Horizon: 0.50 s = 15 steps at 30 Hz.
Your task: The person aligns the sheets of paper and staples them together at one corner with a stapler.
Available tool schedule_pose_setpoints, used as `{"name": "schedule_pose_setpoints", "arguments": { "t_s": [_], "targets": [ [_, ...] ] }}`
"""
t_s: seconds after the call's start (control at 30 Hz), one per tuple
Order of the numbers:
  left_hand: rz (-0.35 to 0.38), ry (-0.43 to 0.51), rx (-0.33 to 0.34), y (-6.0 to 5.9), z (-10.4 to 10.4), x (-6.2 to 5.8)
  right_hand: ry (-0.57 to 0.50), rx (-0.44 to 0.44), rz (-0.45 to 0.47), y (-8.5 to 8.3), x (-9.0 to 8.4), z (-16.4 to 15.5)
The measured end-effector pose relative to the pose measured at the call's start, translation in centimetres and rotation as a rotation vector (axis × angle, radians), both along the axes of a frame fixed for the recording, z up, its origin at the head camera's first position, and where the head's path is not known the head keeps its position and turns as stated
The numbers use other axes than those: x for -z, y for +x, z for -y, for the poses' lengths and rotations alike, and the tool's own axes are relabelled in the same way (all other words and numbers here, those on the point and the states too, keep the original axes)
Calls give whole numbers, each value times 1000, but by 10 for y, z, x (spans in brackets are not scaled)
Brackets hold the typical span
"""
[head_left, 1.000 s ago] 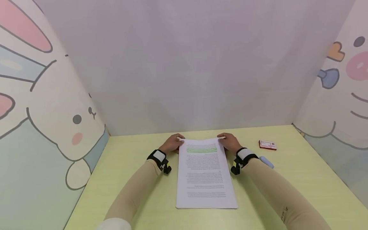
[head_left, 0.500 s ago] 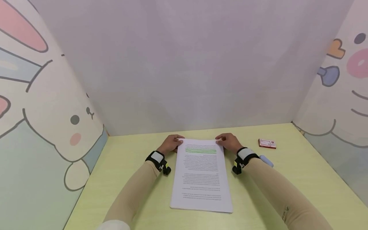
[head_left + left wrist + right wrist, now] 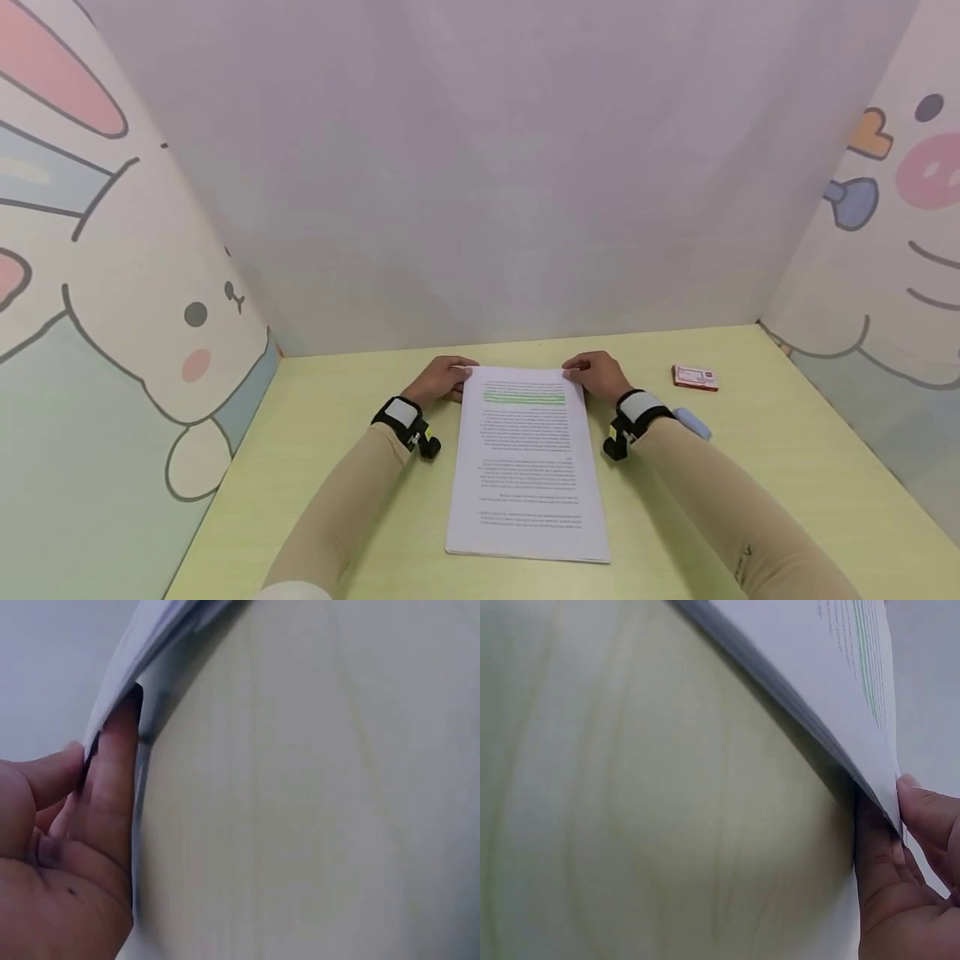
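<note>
White printed sheets, squared into a stack (image 3: 527,467), lie on a pale yellow-green surface (image 3: 787,467) as a person grips the far corners.

The left hand (image 3: 442,382) pinches the stack's far left corner and the right hand (image 3: 596,375) its far right corner, fingers curled under and thumbs on top, lifting that end just off the surface in both wrist views, a hold that looks suited to keeping the loose pages aligned. The near end of the stack rests flat, between the two sleeved forearms. A green-highlighted passage (image 3: 525,393) sits near the stack's far edge. To the right of the stack, a small red-and-white box (image 3: 695,377) and a pale blue object (image 3: 692,422) lie apart from it, out of the hands' way.
</note>
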State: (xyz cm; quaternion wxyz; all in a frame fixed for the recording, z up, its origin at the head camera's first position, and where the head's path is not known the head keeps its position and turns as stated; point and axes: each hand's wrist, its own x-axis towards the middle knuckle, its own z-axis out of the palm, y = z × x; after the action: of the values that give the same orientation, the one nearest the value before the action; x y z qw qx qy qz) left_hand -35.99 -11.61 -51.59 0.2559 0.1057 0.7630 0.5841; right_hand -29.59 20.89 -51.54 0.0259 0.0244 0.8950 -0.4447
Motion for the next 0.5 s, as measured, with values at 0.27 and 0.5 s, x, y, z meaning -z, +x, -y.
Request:
{"name": "schedule_pose_setpoints", "arguments": {
  "t_s": [0.27, 0.5],
  "targets": [
    [-27, -7, -52, 1, 2, 1, -114, 19, 35, 3, -1, 0],
    [-10, 10, -37, 1, 1, 2, -121, 41, 19, 7, -1, 1]
  ]
}}
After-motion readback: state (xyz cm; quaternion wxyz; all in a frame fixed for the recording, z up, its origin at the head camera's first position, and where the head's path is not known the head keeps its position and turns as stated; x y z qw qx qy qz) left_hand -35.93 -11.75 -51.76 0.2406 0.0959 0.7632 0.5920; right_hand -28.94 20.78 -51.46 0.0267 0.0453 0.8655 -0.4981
